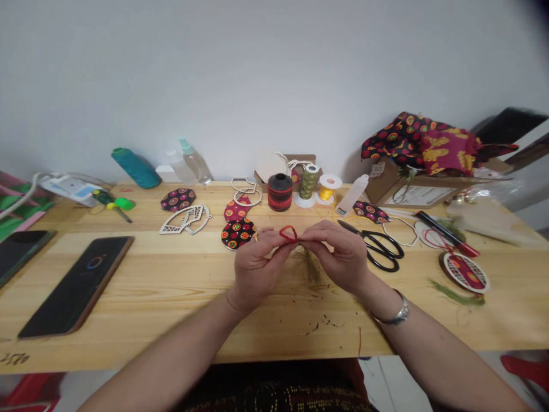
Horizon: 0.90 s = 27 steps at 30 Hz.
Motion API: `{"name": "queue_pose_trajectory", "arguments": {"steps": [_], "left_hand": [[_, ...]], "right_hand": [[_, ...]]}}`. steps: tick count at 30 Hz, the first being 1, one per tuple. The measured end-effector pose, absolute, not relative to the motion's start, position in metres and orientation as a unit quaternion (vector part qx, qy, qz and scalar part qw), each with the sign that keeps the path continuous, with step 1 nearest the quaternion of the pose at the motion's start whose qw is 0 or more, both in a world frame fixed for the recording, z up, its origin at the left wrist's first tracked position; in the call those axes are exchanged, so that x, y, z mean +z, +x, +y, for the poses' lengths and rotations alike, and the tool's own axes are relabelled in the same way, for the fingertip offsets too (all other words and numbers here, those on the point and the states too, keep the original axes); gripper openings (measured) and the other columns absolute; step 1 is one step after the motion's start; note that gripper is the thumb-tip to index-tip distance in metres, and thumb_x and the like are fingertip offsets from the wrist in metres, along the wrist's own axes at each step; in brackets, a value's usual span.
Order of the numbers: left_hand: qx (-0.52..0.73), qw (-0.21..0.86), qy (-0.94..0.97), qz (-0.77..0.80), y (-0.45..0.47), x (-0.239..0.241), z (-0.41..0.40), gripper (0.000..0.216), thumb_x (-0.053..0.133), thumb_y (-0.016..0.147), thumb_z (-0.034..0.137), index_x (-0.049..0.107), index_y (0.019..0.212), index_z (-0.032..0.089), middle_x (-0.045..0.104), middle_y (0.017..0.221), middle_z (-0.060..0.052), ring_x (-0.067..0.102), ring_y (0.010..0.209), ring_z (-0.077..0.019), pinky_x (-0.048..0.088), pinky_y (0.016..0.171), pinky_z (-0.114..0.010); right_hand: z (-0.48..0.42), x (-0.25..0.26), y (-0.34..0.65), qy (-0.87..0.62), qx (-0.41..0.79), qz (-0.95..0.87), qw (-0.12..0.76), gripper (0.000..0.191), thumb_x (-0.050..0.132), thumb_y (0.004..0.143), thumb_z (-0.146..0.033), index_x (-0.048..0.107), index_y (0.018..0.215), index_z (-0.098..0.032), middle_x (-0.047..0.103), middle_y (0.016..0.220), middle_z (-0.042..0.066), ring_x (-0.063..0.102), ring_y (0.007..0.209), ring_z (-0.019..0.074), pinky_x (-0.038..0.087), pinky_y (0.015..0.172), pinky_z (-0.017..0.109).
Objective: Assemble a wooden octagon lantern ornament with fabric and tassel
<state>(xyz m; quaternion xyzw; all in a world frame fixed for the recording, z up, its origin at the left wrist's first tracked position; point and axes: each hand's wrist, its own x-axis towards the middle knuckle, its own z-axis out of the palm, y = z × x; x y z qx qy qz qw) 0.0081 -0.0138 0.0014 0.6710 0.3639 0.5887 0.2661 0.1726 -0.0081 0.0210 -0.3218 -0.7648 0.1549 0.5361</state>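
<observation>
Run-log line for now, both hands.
left hand: pinching red cord loop | right hand: pinching at its base | olive tassel: below right hand | scissors: on table

Soft light, dark upper-right corner, stretched edges, perhaps slight blur

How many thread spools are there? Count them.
4: teal spool at back left; red-and-black spool, olive spool and yellow spool side by side, back centre. Others may be hidden.

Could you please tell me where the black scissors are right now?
In the head view, the black scissors lie right of centre on the table, just beside the right hand, with a patterned fabric piece behind them.
</observation>
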Motion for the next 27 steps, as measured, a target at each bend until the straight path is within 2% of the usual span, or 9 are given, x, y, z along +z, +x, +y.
{"name": "queue_pose_trajectory", "arguments": {"steps": [4, 8, 11, 14, 16, 18, 21, 24, 27], "left_hand": [[0.580, 0.232, 0.702, 0.343, 0.006, 0.004, -0.012, 0.022, 0.065, 0.077, 0.009, 0.071, 0.093, 0.024, 0.072, 0.090, -0.003, 0.065, 0.086, -0.0165, 0.051, 0.083, -0.035], [0.577, 0.259, 0.679, 0.373, 0.005, 0.005, -0.012, 0.031, 0.063, 0.077, 0.011, 0.067, 0.106, 0.022, 0.067, 0.108, -0.007, 0.059, 0.101, -0.0190, 0.047, 0.090, -0.036], [0.580, 0.383, 0.583, 0.421, 0.004, 0.007, -0.010, 0.029, 0.063, 0.077, 0.016, 0.065, 0.105, 0.021, 0.066, 0.105, -0.007, 0.061, 0.095, -0.0176, 0.049, 0.083, -0.032], [0.545, 0.570, 0.404, 0.463, 0.002, 0.011, -0.003, 0.016, 0.061, 0.078, 0.025, 0.065, 0.091, 0.017, 0.068, 0.074, -0.003, 0.062, 0.064, -0.0136, 0.049, 0.063, -0.028], [0.489, 0.664, 0.302, 0.478, 0.001, 0.014, 0.002, 0.018, 0.059, 0.077, 0.030, 0.065, 0.076, 0.013, 0.067, 0.062, -0.005, 0.060, 0.053, -0.0134, 0.047, 0.055, -0.027], [0.415, 0.732, 0.230, 0.488, 0.000, 0.018, 0.006, 0.030, 0.055, 0.079, 0.036, 0.067, 0.069, 0.010, 0.068, 0.062, -0.009, 0.062, 0.053, -0.0152, 0.047, 0.055, -0.027], [0.345, 0.799, 0.188, 0.455, 0.000, 0.020, 0.006, 0.038, 0.055, 0.081, 0.043, 0.070, 0.071, 0.010, 0.071, 0.071, -0.013, 0.067, 0.065, -0.0194, 0.050, 0.063, -0.031], [0.339, 0.830, 0.195, 0.399, 0.001, 0.018, 0.003, 0.032, 0.060, 0.079, 0.043, 0.071, 0.075, 0.013, 0.072, 0.080, -0.011, 0.066, 0.079, -0.0202, 0.051, 0.069, -0.032], [0.348, 0.829, 0.208, 0.385, 0.000, 0.017, 0.000, 0.022, 0.069, 0.073, 0.037, 0.072, 0.077, 0.016, 0.071, 0.079, -0.007, 0.064, 0.079, -0.0181, 0.050, 0.069, -0.031]], "right_hand": [[-0.007, 0.021, 0.174, -0.300, 0.119, -0.777, 0.540, 0.017, 0.060, 0.080, -0.005, 0.068, 0.087, -0.019, 0.068, 0.076, 0.006, 0.063, 0.071, 0.0148, 0.053, 0.063, 0.029], [-0.004, 0.021, 0.178, -0.284, 0.060, -0.790, 0.540, 0.020, 0.059, 0.080, -0.002, 0.067, 0.090, -0.017, 0.069, 0.079, 0.007, 0.063, 0.074, 0.0155, 0.054, 0.066, 0.031], [-0.003, 0.021, 0.182, -0.282, 0.017, -0.803, 0.525, 0.026, 0.058, 0.080, -0.002, 0.065, 0.097, -0.020, 0.070, 0.084, 0.006, 0.063, 0.078, 0.0162, 0.054, 0.069, 0.033], [-0.001, 0.019, 0.186, -0.284, -0.017, -0.813, 0.509, 0.032, 0.056, 0.081, -0.002, 0.064, 0.103, -0.024, 0.071, 0.090, 0.004, 0.064, 0.082, 0.0168, 0.055, 0.071, 0.035], [0.000, 0.017, 0.188, -0.286, -0.034, -0.817, 0.500, 0.033, 0.055, 0.081, -0.003, 0.064, 0.105, -0.025, 0.072, 0.092, 0.004, 0.064, 0.084, 0.0175, 0.055, 0.073, 0.035], [0.000, 0.015, 0.189, -0.287, -0.042, -0.821, 0.492, 0.034, 0.054, 0.082, -0.003, 0.065, 0.105, -0.025, 0.072, 0.093, 0.004, 0.065, 0.086, 0.0180, 0.056, 0.073, 0.036], [-0.001, 0.015, 0.190, -0.281, -0.050, -0.825, 0.488, 0.035, 0.052, 0.082, -0.002, 0.065, 0.106, -0.024, 0.072, 0.094, 0.005, 0.065, 0.088, 0.0180, 0.056, 0.074, 0.035], [-0.001, 0.015, 0.190, -0.262, -0.068, -0.837, 0.476, 0.033, 0.053, 0.081, -0.002, 0.065, 0.106, -0.021, 0.072, 0.095, 0.007, 0.065, 0.090, 0.0191, 0.056, 0.075, 0.036], [-0.001, 0.014, 0.190, -0.246, -0.090, -0.851, 0.455, 0.029, 0.053, 0.083, -0.004, 0.065, 0.105, -0.019, 0.073, 0.093, 0.008, 0.065, 0.090, 0.0196, 0.056, 0.075, 0.037]]}}
